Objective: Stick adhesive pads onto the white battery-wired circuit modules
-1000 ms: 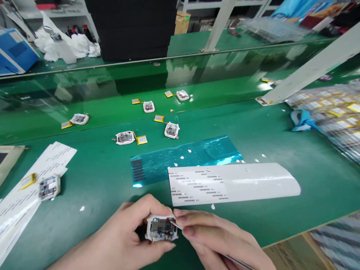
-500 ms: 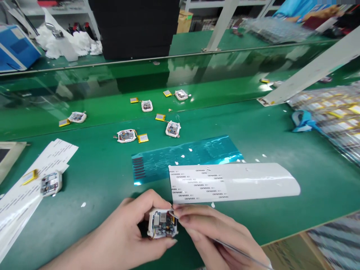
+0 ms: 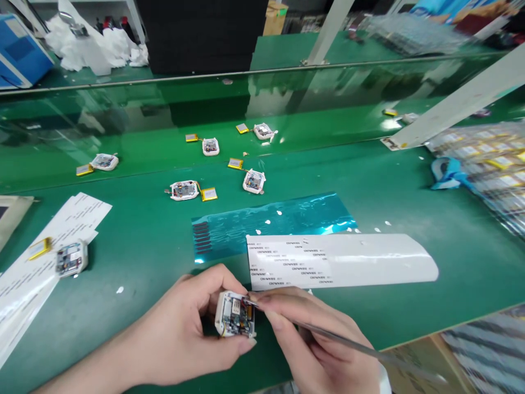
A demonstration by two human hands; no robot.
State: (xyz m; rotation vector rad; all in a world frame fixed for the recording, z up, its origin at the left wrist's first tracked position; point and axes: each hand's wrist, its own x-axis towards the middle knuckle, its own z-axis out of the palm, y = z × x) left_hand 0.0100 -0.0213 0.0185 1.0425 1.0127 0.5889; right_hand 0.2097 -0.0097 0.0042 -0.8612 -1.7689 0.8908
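Note:
My left hand (image 3: 180, 328) grips a white-framed circuit board module (image 3: 235, 314) by its edges, with the exposed board facing up. My right hand (image 3: 307, 339) pinches long steel tweezers (image 3: 340, 340), whose tips reach the module's right edge. The exact tip contact is hidden by my fingers. A thin wire shows at the module's lower left. Just beyond my hands lies a white label sheet (image 3: 340, 261) printed with rows of small text, and a teal film sheet (image 3: 266, 224) lies behind it.
Several similar modules with yellow flat batteries (image 3: 208, 194) lie on the green bench (image 3: 135, 279). White papers (image 3: 53, 257) lie at left beneath another module (image 3: 71, 258). A glass partition (image 3: 246, 74) crosses the back, and a bag of batteries (image 3: 484, 158) sits at right.
The tweezers' handle has swung from pointing down-right to a flatter rightward angle. The module has turned slightly in my left hand, and the whole view has shifted a little.

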